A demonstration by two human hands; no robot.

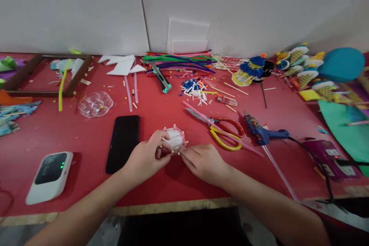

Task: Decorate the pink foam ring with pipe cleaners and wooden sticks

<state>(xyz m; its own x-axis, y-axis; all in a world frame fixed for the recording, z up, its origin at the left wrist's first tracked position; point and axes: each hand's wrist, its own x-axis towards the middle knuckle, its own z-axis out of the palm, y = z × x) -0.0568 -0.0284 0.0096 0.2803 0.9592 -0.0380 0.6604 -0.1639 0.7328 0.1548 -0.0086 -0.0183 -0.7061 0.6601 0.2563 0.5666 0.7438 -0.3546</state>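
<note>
A small craft basket (174, 137) with a white base sits on the red table, short pale sticks standing round its rim and a pink pipe cleaner wound along them. My left hand (148, 155) curls round its left side, thumb and fingers closed on the rim. At the lower right edge, my right hand (203, 161) has its fingertips pressed together by the sticks and the pink strand; exactly what they pinch is hidden. Just beyond my right hand lie scissors (227, 132) with red and yellow handles, a pink pipe cleaner (198, 116) across them.
A black phone (122, 144) and a white device with a screen (50, 177) lie left. The blue glue gun (263, 130), with its cord, rests right. Behind are a box cutter (160, 77), pipe cleaners (184, 61), cut bits (196, 90) and a finished blue-and-yellow craft piece (250, 69).
</note>
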